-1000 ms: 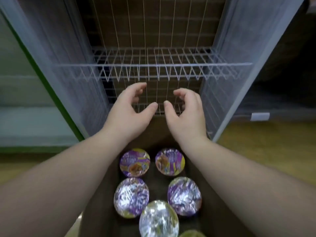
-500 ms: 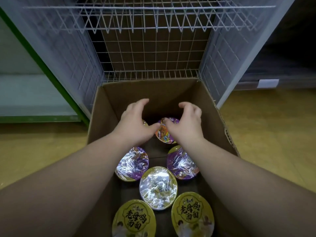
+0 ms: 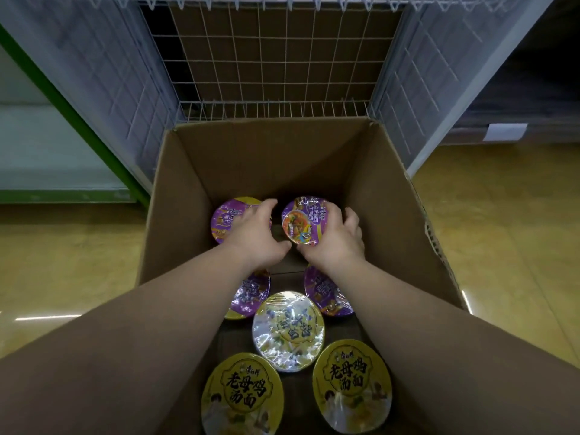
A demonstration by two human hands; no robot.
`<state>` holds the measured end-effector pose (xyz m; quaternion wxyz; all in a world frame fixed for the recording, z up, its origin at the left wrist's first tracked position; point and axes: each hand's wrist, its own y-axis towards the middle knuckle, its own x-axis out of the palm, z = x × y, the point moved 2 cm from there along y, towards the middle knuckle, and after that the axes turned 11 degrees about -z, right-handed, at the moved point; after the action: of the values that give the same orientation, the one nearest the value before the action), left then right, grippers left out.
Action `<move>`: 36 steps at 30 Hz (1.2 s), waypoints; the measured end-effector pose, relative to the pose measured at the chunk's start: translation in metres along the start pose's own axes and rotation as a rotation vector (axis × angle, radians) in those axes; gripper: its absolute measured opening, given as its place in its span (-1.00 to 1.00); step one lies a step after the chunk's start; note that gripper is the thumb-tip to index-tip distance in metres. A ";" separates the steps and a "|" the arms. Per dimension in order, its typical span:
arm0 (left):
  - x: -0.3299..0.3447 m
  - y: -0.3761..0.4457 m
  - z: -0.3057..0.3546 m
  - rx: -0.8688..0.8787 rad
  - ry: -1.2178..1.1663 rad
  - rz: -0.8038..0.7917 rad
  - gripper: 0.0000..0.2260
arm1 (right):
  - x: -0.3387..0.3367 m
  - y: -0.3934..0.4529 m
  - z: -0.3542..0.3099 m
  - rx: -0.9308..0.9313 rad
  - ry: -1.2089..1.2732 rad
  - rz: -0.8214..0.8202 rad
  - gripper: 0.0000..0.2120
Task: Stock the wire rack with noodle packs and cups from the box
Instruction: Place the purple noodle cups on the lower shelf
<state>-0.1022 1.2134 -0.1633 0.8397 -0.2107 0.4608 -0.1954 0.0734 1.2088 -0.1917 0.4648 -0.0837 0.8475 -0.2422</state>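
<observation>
An open cardboard box (image 3: 169, 196) stands on the floor in front of the white wire rack (image 3: 273, 109), whose lower shelf holds nothing. Several noodle cups stand in the box. My left hand (image 3: 254, 237) lies over the far left purple cup (image 3: 224, 219), fingers curled at its far rim. My right hand (image 3: 337, 241) grips the far right purple cup (image 3: 303, 219), fingers round its right side, thumb at the near edge. Nearer me are two more purple cups (image 3: 251, 295), a glossy yellow cup (image 3: 288, 331) and two yellow cups (image 3: 241, 394).
A green-edged shelf unit (image 3: 62, 164) stands left of the rack. At the right is a dark shelf with a white label (image 3: 505, 131). Yellow floor (image 3: 502, 246) surrounds the box. The upper wire shelf's front edge (image 3: 282, 1) crosses the top of the view.
My hands have come down from in front of the rack into the box and closed on the two far purple cups. The view has tilted down.
</observation>
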 end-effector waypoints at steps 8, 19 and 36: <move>0.029 0.031 0.004 -0.165 -0.475 -0.153 -0.25 | 0.012 0.026 0.012 0.074 0.002 -0.102 0.22; 0.055 0.061 -0.010 -0.196 -0.840 -0.211 0.18 | 0.019 0.042 0.035 0.015 0.332 -0.103 0.33; -0.019 0.011 0.008 -0.133 -0.862 0.295 -0.69 | -0.018 -0.013 -0.003 -0.350 0.459 0.030 0.14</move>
<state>-0.1030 1.2339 -0.1521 0.9582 -0.2583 0.1063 0.0619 0.0798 1.2044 -0.1707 0.2430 -0.0930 0.9606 -0.0982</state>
